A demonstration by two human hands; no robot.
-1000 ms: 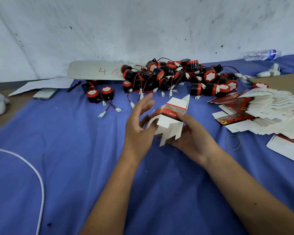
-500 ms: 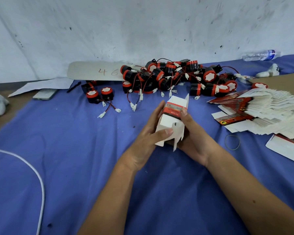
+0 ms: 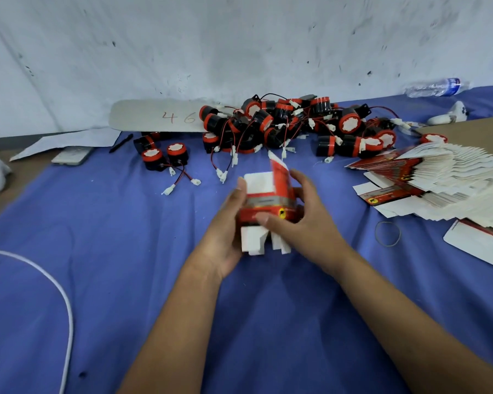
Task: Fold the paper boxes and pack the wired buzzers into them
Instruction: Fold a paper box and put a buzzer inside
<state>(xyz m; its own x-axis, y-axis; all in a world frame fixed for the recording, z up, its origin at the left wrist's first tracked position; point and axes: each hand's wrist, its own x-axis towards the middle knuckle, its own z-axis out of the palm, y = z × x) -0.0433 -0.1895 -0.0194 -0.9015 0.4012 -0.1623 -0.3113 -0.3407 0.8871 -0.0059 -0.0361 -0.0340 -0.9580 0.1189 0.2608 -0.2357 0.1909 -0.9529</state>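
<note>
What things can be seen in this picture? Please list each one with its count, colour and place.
paper box: one, red and white, half folded, held above the cloth, flaps open
wired buzzers: a pile, too many to count, black and red, far centre by the wall
two buzzers: black and red, apart, left of the pile
flat boxes: a fanned stack, white and red, right
rubber band: one, dark, near the stack
cloth: one, blue, covering the table
water bottle: one, clear, lying far right
phone: one, pale, far left
pen: one, black, beside the phone
cable: one, white, left edge
left hand: grips the box
right hand: holds the box
</note>
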